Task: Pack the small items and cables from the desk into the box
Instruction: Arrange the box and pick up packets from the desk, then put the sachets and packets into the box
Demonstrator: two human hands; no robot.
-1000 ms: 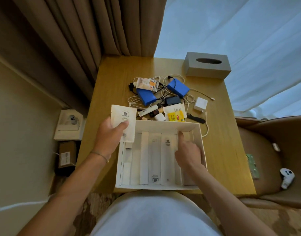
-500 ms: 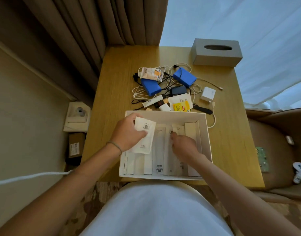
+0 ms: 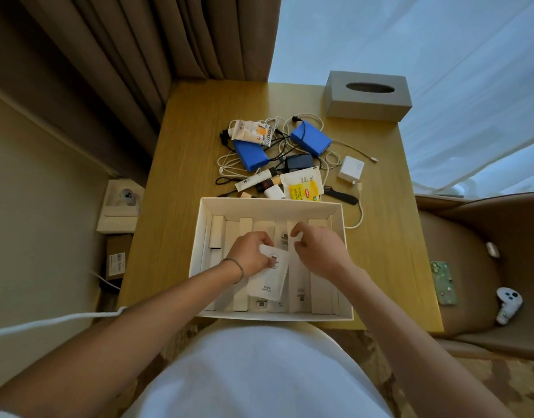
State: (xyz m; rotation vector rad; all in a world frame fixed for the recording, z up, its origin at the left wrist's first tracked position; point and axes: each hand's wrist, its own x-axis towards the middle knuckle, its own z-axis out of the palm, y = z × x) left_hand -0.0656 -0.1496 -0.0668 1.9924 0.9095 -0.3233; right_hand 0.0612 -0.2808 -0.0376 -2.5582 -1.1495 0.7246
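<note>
An open white box (image 3: 271, 205) sits at the near edge of the wooden desk, with several white slim cartons lying side by side in it. My left hand (image 3: 250, 254) is inside the box and pinches the top of a white paper sachet (image 3: 268, 277), which lies over the cartons. My right hand (image 3: 318, 251) hovers just right of it, fingers curled and apart, holding nothing. Behind the box lies a pile: two blue packs (image 3: 250, 154) (image 3: 311, 137), tangled white and black cables (image 3: 277, 146), a white charger (image 3: 351, 168), a yellow tea bag (image 3: 305, 190), a black comb (image 3: 344, 197).
A grey tissue box (image 3: 368, 96) stands at the desk's far right corner. Brown curtains hang at the back left. A brown chair seat at the right holds a phone case (image 3: 444, 282) and a white controller (image 3: 507, 304). Small boxes sit on the floor at the left.
My left hand has carried the sachet from above the box's left rim down into the box. My right hand shifted slightly and lifted its fingers off the cartons.
</note>
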